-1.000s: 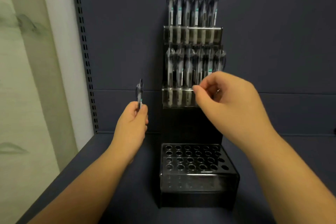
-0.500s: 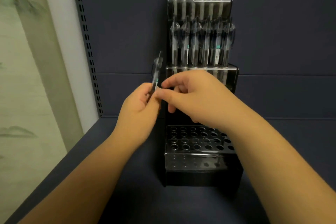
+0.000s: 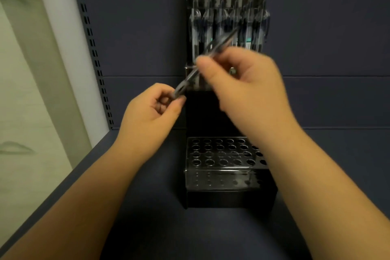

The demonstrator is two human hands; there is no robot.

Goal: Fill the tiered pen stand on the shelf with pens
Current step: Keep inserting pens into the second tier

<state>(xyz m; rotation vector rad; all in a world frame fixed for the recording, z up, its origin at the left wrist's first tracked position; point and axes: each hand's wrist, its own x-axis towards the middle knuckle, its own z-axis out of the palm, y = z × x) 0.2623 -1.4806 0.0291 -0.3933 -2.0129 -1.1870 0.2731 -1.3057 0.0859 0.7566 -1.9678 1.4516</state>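
In front of the tiered pen stand (image 3: 226, 173), above the shelf (image 3: 147, 228): one pen (image 3: 207, 57) held slantwise between both hands, long axis running from lower left up to upper right. Lower end pinched in the curled fingers (image 3: 179, 99) of the left hand (image 3: 150, 112); mid-barrel pinched by the right hand (image 3: 242, 82) at its thumb and forefinger, other digits curled. Upper end blurred, overlapping the pens (image 3: 228, 27) already standing in the middle tier. Right hand nearer the stand and higher; left hand just beside the stand's left edge. Bottom tier of open holes (image 3: 221, 152) directly below both hands, apparently empty. Judged from this: pen probably passing to the right hand, then needing a turn from slanted to upright before lowering into a hole. Which end carries the tip: cannot tell, too blurred.
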